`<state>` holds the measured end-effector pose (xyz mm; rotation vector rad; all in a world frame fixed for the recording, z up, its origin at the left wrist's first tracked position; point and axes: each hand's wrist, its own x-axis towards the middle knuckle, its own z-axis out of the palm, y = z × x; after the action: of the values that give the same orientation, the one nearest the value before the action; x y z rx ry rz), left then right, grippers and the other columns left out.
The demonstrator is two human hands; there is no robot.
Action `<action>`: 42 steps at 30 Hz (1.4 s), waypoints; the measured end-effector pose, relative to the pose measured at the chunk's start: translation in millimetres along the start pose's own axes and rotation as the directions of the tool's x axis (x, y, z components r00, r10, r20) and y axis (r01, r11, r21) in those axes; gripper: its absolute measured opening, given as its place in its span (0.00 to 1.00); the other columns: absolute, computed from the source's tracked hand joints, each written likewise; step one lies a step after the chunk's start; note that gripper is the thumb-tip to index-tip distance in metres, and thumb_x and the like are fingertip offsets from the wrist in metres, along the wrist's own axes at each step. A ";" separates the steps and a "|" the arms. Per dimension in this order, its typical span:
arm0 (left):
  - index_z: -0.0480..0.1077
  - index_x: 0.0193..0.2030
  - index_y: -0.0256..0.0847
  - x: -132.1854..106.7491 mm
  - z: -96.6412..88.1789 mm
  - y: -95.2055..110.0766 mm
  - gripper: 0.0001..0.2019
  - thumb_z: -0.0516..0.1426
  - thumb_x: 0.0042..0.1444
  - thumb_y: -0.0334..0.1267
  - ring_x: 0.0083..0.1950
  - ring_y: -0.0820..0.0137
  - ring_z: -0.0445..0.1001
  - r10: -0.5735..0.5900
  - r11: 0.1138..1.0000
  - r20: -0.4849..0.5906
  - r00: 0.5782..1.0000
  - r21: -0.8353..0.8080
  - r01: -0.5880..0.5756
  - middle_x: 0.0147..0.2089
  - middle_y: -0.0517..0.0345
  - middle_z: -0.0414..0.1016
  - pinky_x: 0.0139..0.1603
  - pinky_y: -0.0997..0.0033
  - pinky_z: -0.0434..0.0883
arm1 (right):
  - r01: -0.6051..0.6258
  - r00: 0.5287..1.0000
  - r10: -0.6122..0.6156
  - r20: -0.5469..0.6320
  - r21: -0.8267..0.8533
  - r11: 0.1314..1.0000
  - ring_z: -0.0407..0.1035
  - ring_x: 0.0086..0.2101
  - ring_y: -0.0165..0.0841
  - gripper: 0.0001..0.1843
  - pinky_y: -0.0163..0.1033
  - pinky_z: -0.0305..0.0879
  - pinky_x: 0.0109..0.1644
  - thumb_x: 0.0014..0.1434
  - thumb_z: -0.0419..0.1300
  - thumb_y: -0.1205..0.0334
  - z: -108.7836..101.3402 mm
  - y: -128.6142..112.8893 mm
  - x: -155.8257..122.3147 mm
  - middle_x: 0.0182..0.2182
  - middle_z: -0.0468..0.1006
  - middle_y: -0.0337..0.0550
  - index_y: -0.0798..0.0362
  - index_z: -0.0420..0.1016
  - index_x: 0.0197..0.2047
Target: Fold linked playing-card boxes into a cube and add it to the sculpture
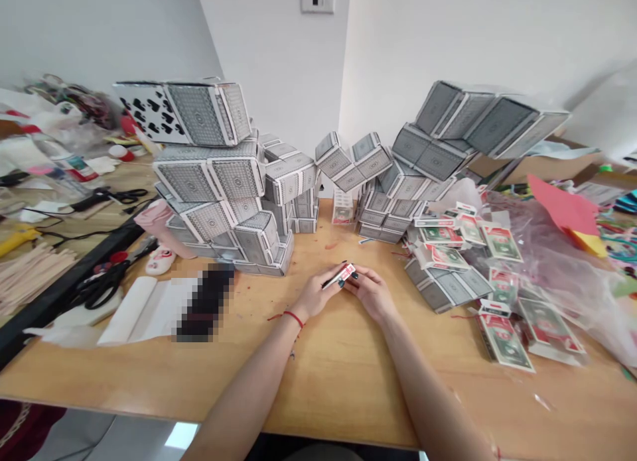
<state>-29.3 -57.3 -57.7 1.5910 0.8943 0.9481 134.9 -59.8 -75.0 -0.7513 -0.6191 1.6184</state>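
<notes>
My left hand (317,295) is closed around a small playing card box (344,273) with a white and red edge, held just above the table. My right hand (371,294) meets it from the other side, its fingers curled against the box's near end. Fingers cover much of the box, so whether cards are inside is hidden. Beyond my hands, blocks covered in grey-backed playing cards form a left stack (213,202) and a right stack (413,176). A V-shaped piece (354,161) of such blocks leans out from the right stack.
Several red and green card boxes (505,338) and clear plastic wrap (572,288) lie at right. A grey card block (448,285) rests beside them. On the left are a blurred-out dark object (205,305), a white paper roll (132,308), black scissors (102,282) and wooden sticks (37,275).
</notes>
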 end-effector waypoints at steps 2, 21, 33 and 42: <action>0.63 0.59 0.41 0.1 -0.3 -0.2 0.22 0.53 0.57 0.39 0.63 0.63 0.62 0.003 1.000 -0.003 1.000 -0.007 -0.003 0.62 0.55 0.64 0.64 0.61 0.57 | -0.002 1.000 0.002 -0.008 0.007 1.000 0.74 0.35 0.35 0.11 0.46 0.72 0.45 0.41 0.71 0.63 0.1 0.6 0.2 0.34 0.81 0.41 0.51 0.79 0.31; 0.64 0.59 0.42 -1.7 1.5 1.8 0.23 0.54 0.56 0.41 0.63 0.61 0.62 0.016 1.000 -0.027 0.999 -0.020 -0.017 0.61 0.54 0.65 0.65 0.58 0.57 | -0.014 0.999 0.015 0.039 -0.019 1.000 0.74 0.37 0.34 0.11 0.46 0.71 0.47 0.43 0.70 0.63 -2.8 -0.3 3.1 0.34 0.81 0.41 0.51 0.79 0.33; 0.63 0.59 0.45 -2.7 3.9 0.8 0.22 0.52 0.58 0.40 0.63 0.64 0.60 0.013 0.999 0.016 1.000 0.049 -0.014 0.62 0.58 0.63 0.65 0.61 0.56 | 0.004 1.000 -0.005 -0.013 -0.047 0.999 0.74 0.33 0.31 0.11 0.41 0.72 0.41 0.39 0.72 0.62 4.0 0.0 -0.7 0.33 0.80 0.38 0.51 0.76 0.28; 0.64 0.58 0.42 -0.3 6.2 -3.6 0.22 0.52 0.57 0.44 0.58 0.61 0.67 -0.035 0.986 -0.076 0.997 -0.165 0.022 0.59 0.53 0.67 0.57 0.60 0.66 | 0.060 0.996 -0.067 -0.065 -0.102 0.993 0.73 0.41 0.38 0.19 0.47 0.67 0.50 0.43 0.69 0.54 9.5 8.7 4.6 0.41 0.79 0.45 0.51 0.78 0.39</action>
<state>-24.1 -59.3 -62.3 1.4063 0.8680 1.0426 121.6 -56.7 -75.9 -0.8487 -0.6720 1.5064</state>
